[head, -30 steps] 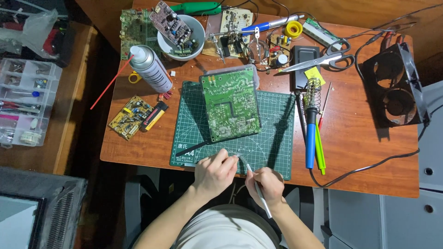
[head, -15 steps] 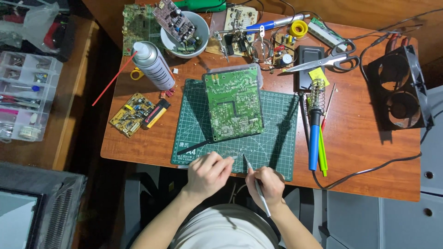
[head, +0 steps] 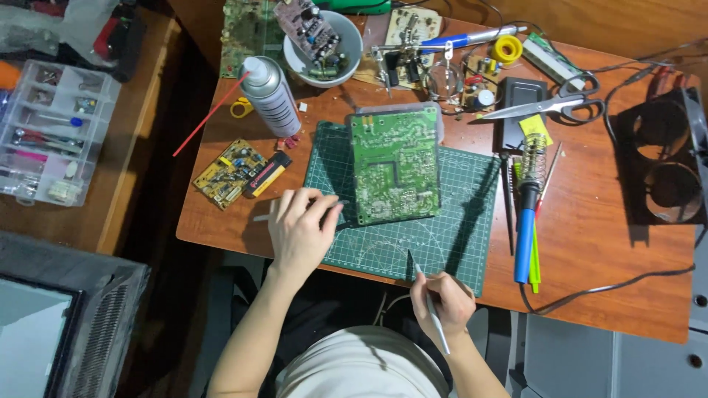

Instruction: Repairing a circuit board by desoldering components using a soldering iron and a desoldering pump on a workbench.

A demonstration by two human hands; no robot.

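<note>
While gripped in the right hand (head: 442, 304), thin tweezers (head: 428, 306) tip-up toward the mat (head: 472, 221); left hand (head: 301, 230) loosely spread, empty.

The lower half of the green cutting mat (head: 413, 243) lies bare between the left hand (head: 301, 230) and the right hand (head: 442, 302), giving open passage toward the green circuit board (head: 394, 166) from the near edge. To the board's left, the spray can (head: 269, 96) stands upright and the yellow circuit board (head: 230, 173) lies flat, leaving a narrow strip of bare wood between them and the mat. On the right, the blue-handled soldering iron (head: 525, 221) lies just beside the mat's edge, while the far side is crowded by the white bowl (head: 343, 55), the scissors (head: 549, 107) and small parts.
</note>
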